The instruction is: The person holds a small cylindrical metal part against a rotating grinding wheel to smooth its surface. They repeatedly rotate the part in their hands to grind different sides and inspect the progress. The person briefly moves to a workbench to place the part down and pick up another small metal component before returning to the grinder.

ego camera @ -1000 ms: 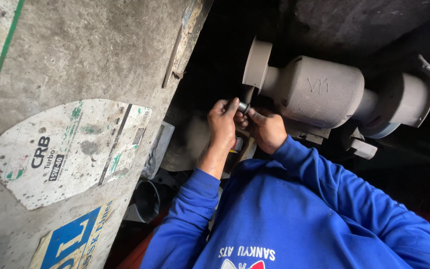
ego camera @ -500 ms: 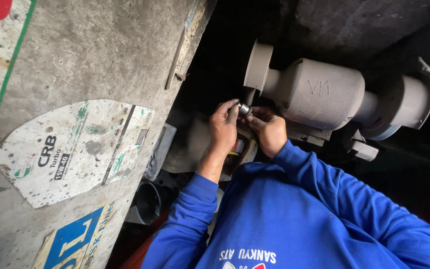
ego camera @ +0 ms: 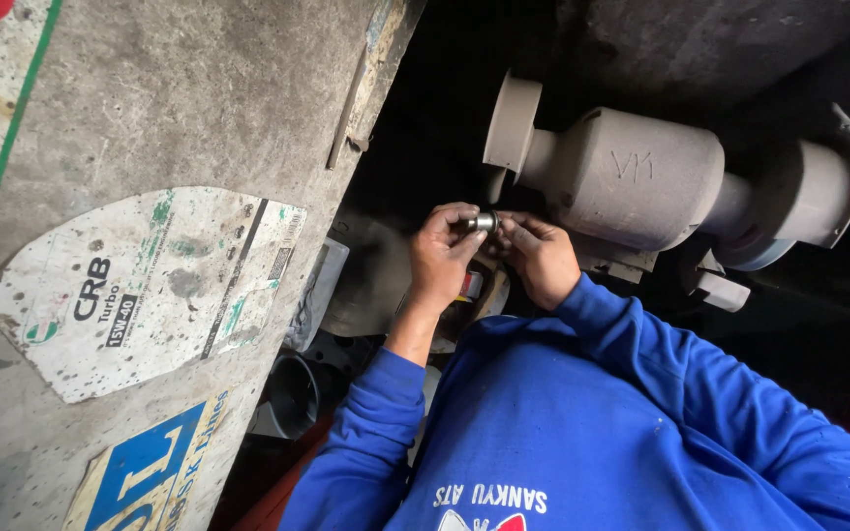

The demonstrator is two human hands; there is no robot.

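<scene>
Head view, looking down past the blue sweatshirt (ego camera: 582,433) at both hands, raised in front of the chest.

- Thing in hand: a small, short, shiny metal cylinder (ego camera: 485,222), perhaps a sleeve or bush. We cannot tell which at this size.
- Position: it sits between the two sets of fingertips, above both palms in the picture and just in front of the grey, dusty bench grinder (ego camera: 641,177). We cannot say whether it touches the grinder.
- Axis: its long axis runs left to right, from one hand to the other. This is roughly parallel to the grinder's shaft line, which ends in the pale wheel disc (ego camera: 512,123).
- Left hand (ego camera: 442,258): curled, with thumb and forefinger pinched on the cylinder's left end. It appears to carry most of the hold.
- Right hand (ego camera: 543,258): fingers bent, with the tips meeting the cylinder's right end. We cannot tell how firmly it grips, since the fingers hide the contact.
- Nearness: both hands are at the piece. Neither is clearly nearer.
- Pose: both forearms rise from the sleeves and converge. The left wrist is straight and the right wrist is cocked inward. The knuckles face us.

Surroundings:
- A rough, stained concrete slab (ego camera: 179,118) is at the left, with a worn white sticker (ego camera: 140,285) on it.
- A dark round cup-like vessel (ego camera: 292,393) lies below the left forearm, well apart from the hands.
</scene>
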